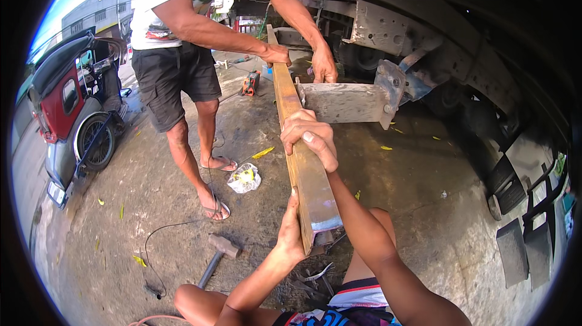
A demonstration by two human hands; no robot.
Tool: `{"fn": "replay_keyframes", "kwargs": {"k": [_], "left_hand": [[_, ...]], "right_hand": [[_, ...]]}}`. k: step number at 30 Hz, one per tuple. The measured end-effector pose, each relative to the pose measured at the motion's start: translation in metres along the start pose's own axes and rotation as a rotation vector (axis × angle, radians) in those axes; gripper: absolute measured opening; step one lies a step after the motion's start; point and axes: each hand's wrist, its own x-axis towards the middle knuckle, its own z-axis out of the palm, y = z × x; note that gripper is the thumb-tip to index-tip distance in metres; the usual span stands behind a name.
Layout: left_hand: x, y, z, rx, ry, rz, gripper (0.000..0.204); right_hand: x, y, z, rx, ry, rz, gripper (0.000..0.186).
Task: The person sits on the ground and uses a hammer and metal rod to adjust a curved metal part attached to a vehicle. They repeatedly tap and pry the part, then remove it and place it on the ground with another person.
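Observation:
A long rusty steel beam (312,189) stretches away from me, its cut near end close to my lap. Around the left side of that near end is my left hand (291,232), thumb up along the edge and fingers hidden beneath. Farther up, my right hand (310,138) is closed over the beam's top with bent fingers. The beam's far part passes by the end of a grey steel arm (339,103) that is bolted to a plate (388,94) on the vehicle. A co-worker in a white shirt holds the beam with one hand (276,55); the other hand (324,66) rests at the grey arm.
A hammer (223,247) lies on the concrete by my left knee, near a thin black cable (145,247). A clear plastic bag (244,178) and an orange power tool (250,83) lie farther off. The truck underside (388,29) overhangs the right; a red sidecar (63,98) stands left.

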Motion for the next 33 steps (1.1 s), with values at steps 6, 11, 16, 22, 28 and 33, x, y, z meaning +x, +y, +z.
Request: {"fn": "replay_keyframes", "kwargs": {"k": [6,11,16,22,28,33], "left_hand": [[-0.003,0.004,-0.003,0.041,0.019,0.006,0.075],[-0.002,0.001,-0.002,-0.027,0.044,-0.048,0.076],[-0.001,0.004,-0.002,0.013,-0.027,0.014,0.075],[-0.004,0.007,-0.005,-0.055,-0.099,-0.046,0.068],[0.004,0.003,-0.011,-0.146,-0.070,-0.058,0.058],[0.006,0.002,-0.017,-0.168,-0.069,-0.068,0.053]], "right_hand": [[-0.002,0.002,0.003,0.035,0.024,-0.008,0.047],[0.000,0.001,0.004,0.020,0.030,-0.016,0.046],[0.004,-0.001,0.002,0.041,0.077,0.003,0.045],[0.004,-0.002,0.002,0.026,0.065,0.013,0.045],[0.005,-0.001,0.003,0.018,0.057,0.002,0.045],[0.003,-0.001,0.006,0.011,0.071,-0.006,0.044]]}}
